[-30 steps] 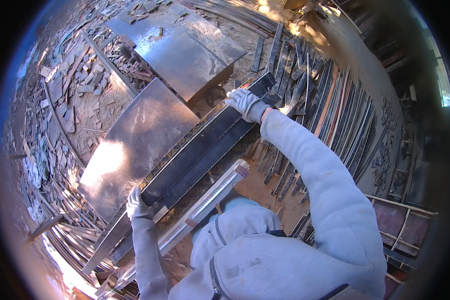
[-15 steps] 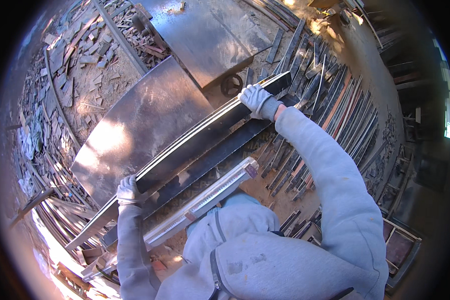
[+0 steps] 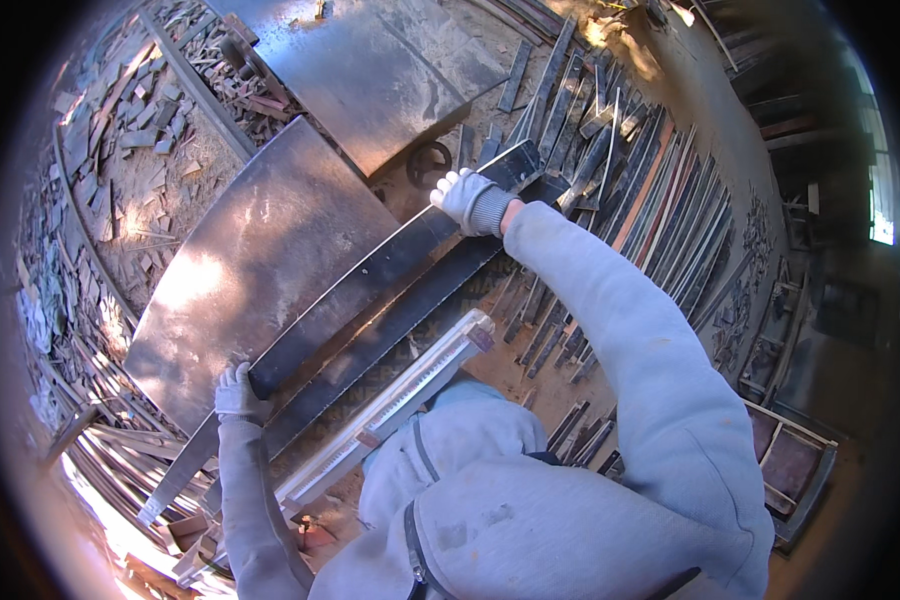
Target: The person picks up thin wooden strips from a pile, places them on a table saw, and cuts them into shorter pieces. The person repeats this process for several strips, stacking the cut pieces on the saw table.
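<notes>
A long, dark-faced wooden board (image 3: pixel 355 278) runs slantwise in front of me, its broad dark face showing. My right hand (image 3: pixel 462 198), in a pale glove, is closed over its far edge near the upper right end. Further down at the lower left, my gloved left hand (image 3: pixel 239 393) holds the same board, its thumb side partly hidden. Just nearer to me lies a second dark strip (image 3: pixel 395 303), parallel to the first. Beyond the board is a worn metal machine table (image 3: pixel 260 235).
Close to my waist runs a pale metal rail (image 3: pixel 400 400) with scale marks. A second metal tabletop (image 3: pixel 380 80) and a handwheel (image 3: pixel 429 164) are beyond. Stacked wooden strips (image 3: pixel 640 220) lie on the ground at right; wood offcuts (image 3: pixel 120 170) litter the far left.
The board has rolled in my hands: its pale layered edge faced up before, and now its dark face shows. The view has shifted slightly.
</notes>
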A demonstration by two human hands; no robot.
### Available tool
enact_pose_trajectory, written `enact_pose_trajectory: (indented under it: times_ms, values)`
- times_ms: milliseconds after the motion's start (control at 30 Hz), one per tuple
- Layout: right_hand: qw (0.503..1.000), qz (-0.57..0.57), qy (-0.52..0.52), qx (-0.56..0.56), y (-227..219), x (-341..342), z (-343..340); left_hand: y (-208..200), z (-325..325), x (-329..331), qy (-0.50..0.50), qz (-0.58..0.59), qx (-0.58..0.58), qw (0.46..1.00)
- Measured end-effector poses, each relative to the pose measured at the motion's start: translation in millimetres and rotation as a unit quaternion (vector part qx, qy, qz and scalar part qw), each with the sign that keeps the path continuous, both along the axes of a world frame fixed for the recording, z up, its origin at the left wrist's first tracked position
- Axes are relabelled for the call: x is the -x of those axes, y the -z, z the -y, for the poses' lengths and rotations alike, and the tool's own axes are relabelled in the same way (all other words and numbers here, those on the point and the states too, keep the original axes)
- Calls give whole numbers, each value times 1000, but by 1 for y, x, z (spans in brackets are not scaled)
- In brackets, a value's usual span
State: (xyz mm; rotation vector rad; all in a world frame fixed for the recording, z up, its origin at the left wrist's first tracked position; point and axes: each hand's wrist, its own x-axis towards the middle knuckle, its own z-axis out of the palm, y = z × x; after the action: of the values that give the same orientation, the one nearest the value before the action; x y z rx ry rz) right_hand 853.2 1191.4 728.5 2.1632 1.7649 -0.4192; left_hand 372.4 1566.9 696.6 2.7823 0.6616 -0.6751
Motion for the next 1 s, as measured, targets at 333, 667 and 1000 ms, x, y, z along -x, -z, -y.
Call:
enact_pose_trajectory:
  times_ms: [333,667,1000]
  values:
    - [993,-82,26,-80,-16,-9,81,-38,68,-3,27,-8,55,998]
    - [990,-111,54,62,-6,-2,88,-10,108,20,30,88,76,993]
    - [993,-109,-19,-46,-8,22,142,-12,108,37,22,32,85,996]
